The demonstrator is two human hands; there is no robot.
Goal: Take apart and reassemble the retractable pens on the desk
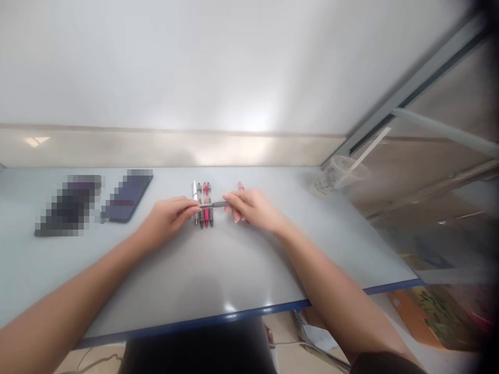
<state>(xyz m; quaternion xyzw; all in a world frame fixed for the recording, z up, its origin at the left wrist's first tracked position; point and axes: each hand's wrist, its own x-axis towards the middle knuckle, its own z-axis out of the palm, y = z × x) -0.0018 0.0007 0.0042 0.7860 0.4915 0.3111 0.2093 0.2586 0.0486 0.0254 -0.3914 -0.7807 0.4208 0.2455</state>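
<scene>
A grey pen [217, 204] is held level between my two hands, above the table. My left hand [171, 215] pinches its left end with thumb and fingers. At the other end, the fingertips of my right hand [255, 209] close on the pen. Beneath it several pens lie side by side, pointing away from me: a white pen [195, 189] on the left, then dark grey ones and a red pen [206, 221] among them. Just behind my right hand the tip of another red pen [240, 185] shows; the rest is hidden.
On the left of the pale table [175, 291] lie a dark phone [130, 200] and a blurred-out dark object [70, 205]. A clear plastic cup [331, 175] with a white straw stands at the back right. A white wall [175, 67] rises behind, and a glass panel borders the right.
</scene>
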